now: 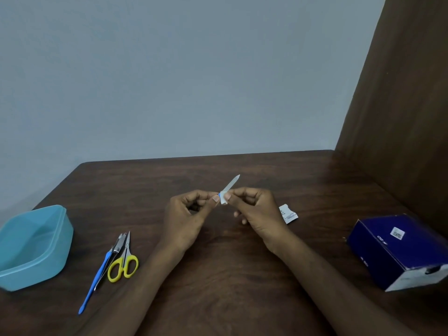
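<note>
Head view has us holding a slim nail file (230, 185) above the middle of the desk (218, 275). Our left hand (188, 214) pinches its blue plastic end to steady it, while the fingers (228, 196) of our right hand (254, 212) pinch a small folded white wipe (223, 202) at the base of the flat, pointed metal blade, probably to clean it. A torn paper sachet (288, 214) lies just beyond the right hand, and the yellow-handled scissors (123, 263) and a translucent blue plastic tub (34, 246) sit well apart to the left.
</note>
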The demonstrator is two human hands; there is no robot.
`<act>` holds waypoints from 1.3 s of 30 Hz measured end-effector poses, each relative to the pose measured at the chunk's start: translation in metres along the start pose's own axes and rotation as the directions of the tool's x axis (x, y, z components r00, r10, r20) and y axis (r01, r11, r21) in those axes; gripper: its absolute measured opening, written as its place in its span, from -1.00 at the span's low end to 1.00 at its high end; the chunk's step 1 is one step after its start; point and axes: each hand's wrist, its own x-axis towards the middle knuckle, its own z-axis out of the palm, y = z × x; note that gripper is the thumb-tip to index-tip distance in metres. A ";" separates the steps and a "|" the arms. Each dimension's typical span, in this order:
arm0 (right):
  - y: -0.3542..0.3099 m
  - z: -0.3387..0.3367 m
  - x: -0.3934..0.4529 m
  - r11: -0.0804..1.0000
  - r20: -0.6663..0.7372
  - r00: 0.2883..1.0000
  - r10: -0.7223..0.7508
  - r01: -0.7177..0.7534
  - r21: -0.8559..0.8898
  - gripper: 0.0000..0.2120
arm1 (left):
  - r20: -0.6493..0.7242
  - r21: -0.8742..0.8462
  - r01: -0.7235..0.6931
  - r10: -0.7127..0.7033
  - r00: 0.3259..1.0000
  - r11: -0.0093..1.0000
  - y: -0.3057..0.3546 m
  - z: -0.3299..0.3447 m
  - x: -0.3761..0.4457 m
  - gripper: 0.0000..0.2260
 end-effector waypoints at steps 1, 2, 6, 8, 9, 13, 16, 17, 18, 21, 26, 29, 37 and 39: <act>-0.001 0.001 0.000 1.000 -0.018 1.000 -0.003 0.003 0.000 -0.89 | -0.003 -0.007 0.003 -0.003 1.000 1.000 0.000 0.000 0.000 -0.95; -0.002 0.000 0.000 1.000 -0.056 0.998 0.003 -0.001 0.027 -0.89 | -0.007 -0.012 0.008 -0.008 1.000 1.000 0.000 0.000 0.001 -0.96; -0.004 -0.004 0.001 0.990 -0.176 0.984 0.038 -0.013 0.140 -0.91 | -0.023 -0.027 0.011 -0.012 1.000 1.000 0.004 0.002 -0.001 -0.96; -0.004 -0.001 -0.001 0.992 -0.145 0.989 0.033 -0.015 0.125 -0.91 | -0.021 -0.013 0.007 -0.007 1.000 1.000 0.006 0.001 -0.002 -0.96; -0.004 0.001 -0.003 0.993 -0.120 0.992 0.030 -0.017 0.113 -0.92 | -0.011 0.002 0.003 -0.003 1.000 1.000 0.006 0.001 -0.003 -0.96; -0.006 0.004 -0.005 0.995 -0.093 0.995 0.038 -0.029 0.094 -0.91 | 0.032 0.039 -0.007 0.006 0.999 0.999 0.003 0.001 -0.003 -0.97; -0.008 0.000 -0.001 0.979 -0.116 0.989 0.090 -0.067 0.192 -0.93 | 0.027 0.083 -0.026 0.024 0.999 0.996 0.000 0.001 -0.002 -0.95; -0.008 -0.001 0.000 0.975 -0.115 0.988 0.101 -0.075 0.210 -0.93 | 0.029 0.108 -0.035 0.032 0.999 0.994 0.000 0.001 -0.003 -0.94; -0.008 -0.001 0.001 0.973 -0.118 0.987 0.105 -0.077 0.217 -0.93 | 0.033 0.135 -0.045 0.041 0.999 0.990 0.000 0.001 -0.004 -0.93; -0.006 0.002 0.001 0.971 -0.196 0.974 0.111 -0.064 0.230 -0.91 | 0.032 0.161 -0.035 0.030 0.999 0.986 0.005 0.000 -0.007 -0.94; -0.003 0.005 0.000 0.969 -0.210 0.970 0.119 -0.068 0.237 -0.91 | -0.009 0.148 -0.007 0.009 1.000 0.989 0.009 -0.001 -0.008 -0.94; -0.003 0.005 -0.003 0.983 -0.084 0.993 0.079 -0.064 0.172 -0.91 | 0.017 0.203 -0.004 0.000 1.000 0.979 0.010 0.001 -0.010 -0.96; -0.001 -0.002 0.002 0.966 -0.191 0.974 0.124 -0.074 0.246 -0.90 | 0.033 0.263 0.042 -0.052 0.998 0.964 0.016 0.006 -0.014 -0.95; -0.001 -0.001 0.003 0.949 -0.212 0.966 0.151 -0.082 0.304 -0.89 | 0.038 0.268 0.048 -0.060 0.997 0.962 0.015 0.007 -0.013 -0.95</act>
